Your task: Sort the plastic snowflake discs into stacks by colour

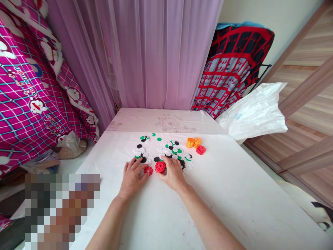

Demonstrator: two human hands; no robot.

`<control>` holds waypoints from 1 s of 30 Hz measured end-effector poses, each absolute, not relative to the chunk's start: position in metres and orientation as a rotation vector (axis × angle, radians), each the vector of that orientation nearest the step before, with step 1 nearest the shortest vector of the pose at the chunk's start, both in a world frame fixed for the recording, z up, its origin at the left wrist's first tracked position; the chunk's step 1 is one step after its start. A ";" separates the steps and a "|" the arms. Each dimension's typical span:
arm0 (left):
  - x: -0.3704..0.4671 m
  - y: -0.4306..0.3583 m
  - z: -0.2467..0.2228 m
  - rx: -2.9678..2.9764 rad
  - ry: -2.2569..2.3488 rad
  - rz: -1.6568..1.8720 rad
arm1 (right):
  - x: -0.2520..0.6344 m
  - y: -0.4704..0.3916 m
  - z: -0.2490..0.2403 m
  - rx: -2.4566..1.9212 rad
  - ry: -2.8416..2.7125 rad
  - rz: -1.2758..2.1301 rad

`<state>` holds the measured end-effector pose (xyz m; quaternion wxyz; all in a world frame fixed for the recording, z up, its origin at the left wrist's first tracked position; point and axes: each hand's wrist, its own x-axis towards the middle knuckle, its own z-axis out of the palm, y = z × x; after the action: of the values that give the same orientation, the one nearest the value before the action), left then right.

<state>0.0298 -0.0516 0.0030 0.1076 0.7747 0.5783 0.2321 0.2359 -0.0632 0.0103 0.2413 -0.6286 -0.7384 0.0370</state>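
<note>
Right hand (173, 172) closed on my red stack (160, 167), between side edges of the worktop (234, 194); left hand (133, 176) spread at a loose red disc (148, 171). Risk: uneven squeeze could scatter reds into the mixed pile (173, 150).

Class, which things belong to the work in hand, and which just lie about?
Likely in use:
red stack in right hand
red disc at left hand
black, white, green discs
orange stacks
second red stack

Likely just about:
white bag
pink patterned cloth
</note>
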 end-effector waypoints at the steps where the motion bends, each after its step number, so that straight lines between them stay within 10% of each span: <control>1: 0.030 -0.052 0.002 2.292 1.703 0.678 | 0.236 -0.063 0.011 -1.712 -2.039 0.103; 30: 0.027 -0.051 -0.003 2.312 1.698 0.723 | 0.325 -0.058 0.023 -2.042 -1.715 -0.095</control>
<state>0.0274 -0.0506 -0.0027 0.0914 0.7783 0.5715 0.2433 0.3250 -0.0579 0.0234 0.2347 -0.7439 -0.6247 -0.0345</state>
